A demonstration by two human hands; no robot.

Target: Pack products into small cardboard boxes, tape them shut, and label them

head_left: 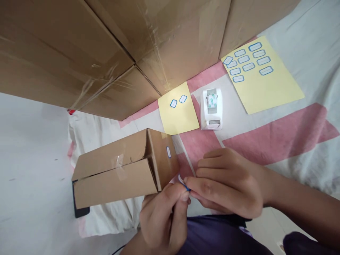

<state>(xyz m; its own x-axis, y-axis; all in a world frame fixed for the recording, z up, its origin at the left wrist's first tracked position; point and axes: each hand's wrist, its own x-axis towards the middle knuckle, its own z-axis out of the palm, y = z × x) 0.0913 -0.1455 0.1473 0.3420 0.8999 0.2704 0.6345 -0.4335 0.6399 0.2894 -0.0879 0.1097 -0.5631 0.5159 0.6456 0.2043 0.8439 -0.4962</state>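
My left hand (164, 216) and my right hand (228, 182) meet near the front edge of the cloth. Both are closed, pinching a small blue-edged white sticker label (182, 181) between their fingertips. Much of the label is covered by the fingers, and it looks bent. Just beyond my left hand lies a cardboard box (114, 170) with its top flaps almost meeting. One blue-bordered label (168, 152) is stuck on the box's right end.
Large taped cartons (183, 39) stand along the back. A small yellow sheet (177, 118) bears two labels, and a larger yellow sheet (271, 92) bears several. Between them sits a white tape dispenser (211, 109). A dark object (81, 211) shows under the box's left end.
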